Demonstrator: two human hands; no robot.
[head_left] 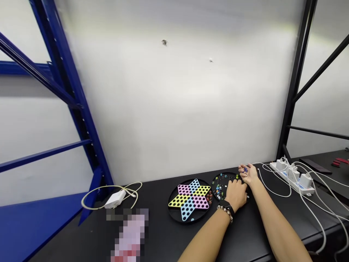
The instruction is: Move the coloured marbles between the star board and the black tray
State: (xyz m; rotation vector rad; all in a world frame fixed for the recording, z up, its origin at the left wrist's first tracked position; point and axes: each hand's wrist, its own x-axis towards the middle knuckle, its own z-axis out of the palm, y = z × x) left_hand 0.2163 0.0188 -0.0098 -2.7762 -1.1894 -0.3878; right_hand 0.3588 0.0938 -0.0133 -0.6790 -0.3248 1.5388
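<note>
My right hand (247,175) is turned palm up above the far right edge of a round black tray (224,178). Its cupped fingers hold a few small blue marbles (245,170). Back upward, my left hand (236,193) reaches over the same tray, fingers bent down; their tips and anything between them are hidden. Marbles of several colours (218,189) lie loose in that tray. To its left, a star-shaped Chinese checkers board (191,198) in pink, blue and yellow rests in another round black tray (174,215). Reddish-brown marbles (209,197) sit by the board's right side.
A white power strip (296,178) with plugged-in chargers and trailing white cables stands at the right. On the left lie a white adapter (115,199) with a looped cable and a pixelated pinkish item (130,234). A white wall (185,109) rises behind the black table (160,243).
</note>
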